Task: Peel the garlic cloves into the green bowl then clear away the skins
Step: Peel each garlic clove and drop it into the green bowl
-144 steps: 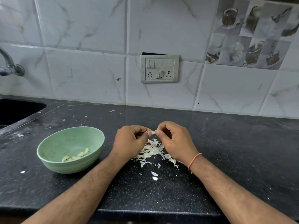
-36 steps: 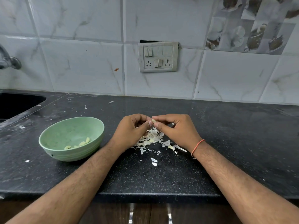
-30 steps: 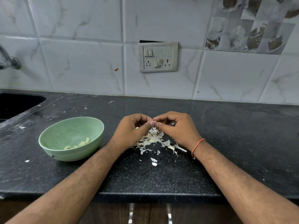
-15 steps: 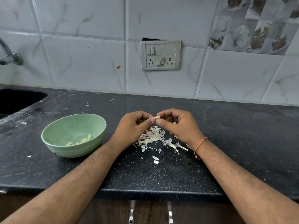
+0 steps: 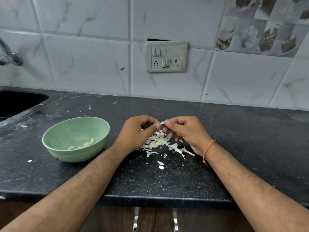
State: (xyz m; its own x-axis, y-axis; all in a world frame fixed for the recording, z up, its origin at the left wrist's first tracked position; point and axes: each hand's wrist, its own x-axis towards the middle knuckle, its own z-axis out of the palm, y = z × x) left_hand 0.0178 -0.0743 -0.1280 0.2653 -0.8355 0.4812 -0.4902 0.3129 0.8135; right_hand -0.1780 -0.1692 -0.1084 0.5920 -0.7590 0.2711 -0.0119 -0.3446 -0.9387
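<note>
Head view: left hand (image 5: pixel 138 131) and right hand (image 5: pixel 185 131) pinch one garlic clove (image 5: pixel 162 123) above skin pile (image 5: pixel 157 143), so peelings fall clear of green bowl (image 5: pixel 55 136).

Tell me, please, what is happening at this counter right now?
A person is peeling garlic over the black speckled stone counter. The left hand and right hand together pinch one small pale garlic clove above a pile of white papery skins. A few peeled cloves already lie in the round green bowl to the left. The skins are not yet cleared.
</note>
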